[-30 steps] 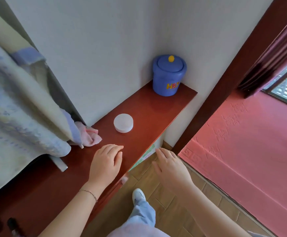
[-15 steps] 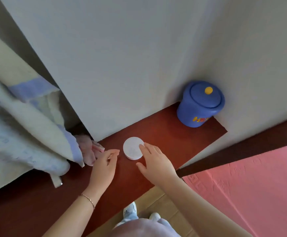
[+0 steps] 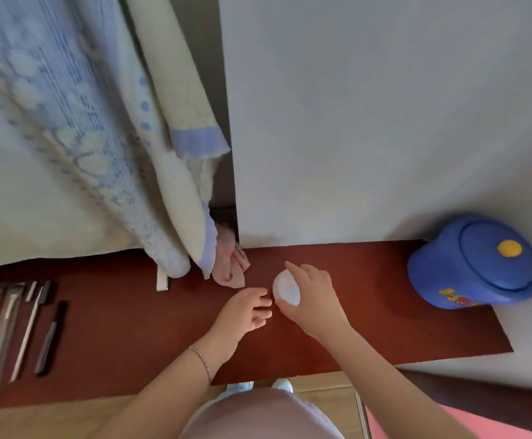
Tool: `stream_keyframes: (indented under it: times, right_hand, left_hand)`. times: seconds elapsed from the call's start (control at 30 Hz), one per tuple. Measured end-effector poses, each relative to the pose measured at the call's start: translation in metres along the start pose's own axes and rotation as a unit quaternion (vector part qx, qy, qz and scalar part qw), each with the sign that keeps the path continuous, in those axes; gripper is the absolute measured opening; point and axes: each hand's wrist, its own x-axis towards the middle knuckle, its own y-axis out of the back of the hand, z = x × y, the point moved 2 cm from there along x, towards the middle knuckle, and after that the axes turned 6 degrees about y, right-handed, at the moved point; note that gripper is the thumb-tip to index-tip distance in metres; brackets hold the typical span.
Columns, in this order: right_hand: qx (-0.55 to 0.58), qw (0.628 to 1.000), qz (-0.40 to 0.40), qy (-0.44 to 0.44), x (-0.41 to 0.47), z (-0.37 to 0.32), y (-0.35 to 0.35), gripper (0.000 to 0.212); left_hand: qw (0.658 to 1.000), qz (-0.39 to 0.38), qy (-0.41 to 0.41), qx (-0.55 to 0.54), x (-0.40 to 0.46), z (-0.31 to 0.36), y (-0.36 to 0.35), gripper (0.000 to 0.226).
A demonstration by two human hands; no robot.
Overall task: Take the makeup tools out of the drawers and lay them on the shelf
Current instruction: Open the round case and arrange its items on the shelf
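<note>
A small round white container (image 3: 286,287) is tilted up off the dark red shelf (image 3: 369,327), gripped by my right hand (image 3: 312,296) with the fingers around its rim. My left hand (image 3: 248,308) hovers just left of it, fingers spread and empty, fingertips close to the container. Several slim makeup tools (image 3: 24,331), silver and black, lie in a row on the shelf at the far left. No drawer is in view.
A blue lidded pot (image 3: 477,264) with a yellow knob stands at the shelf's right end against the wall. A pale blue-patterned towel (image 3: 77,147) hangs over the left part, with a pink cloth (image 3: 230,267) beneath its edge. A pink floor shows at bottom right.
My head has moved over the shelf, bringing the tools at the left into view. My right hand went from the floor side to the white container and lifted it on edge.
</note>
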Motion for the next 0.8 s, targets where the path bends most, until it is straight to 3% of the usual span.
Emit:
stream_keyframes:
  times: [0.13,0.3,0.63,0.8]
  right_hand:
    - [0.131,0.989,0.018,0.061,-0.018,-0.019,0.019,0.068]
    - [0.137,0.983,0.059,0.107,-0.027,-0.036,0.021,0.065]
    - [0.173,0.977,0.087,0.094,-0.034,-0.045,0.017,0.062]
    - [0.284,0.953,0.085,0.067,-0.037,-0.037,0.018,0.06]
  left_hand:
    - [0.996,-0.065,-0.004,-0.063,-0.016,0.001,-0.005,0.04]
    - [0.986,-0.15,-0.048,-0.053,-0.031,0.003,-0.012,0.065]
    - [0.987,-0.129,-0.088,-0.023,-0.039,-0.002,-0.008,0.074]
    - [0.983,-0.12,-0.087,-0.108,-0.032,-0.007,0.005,0.06]
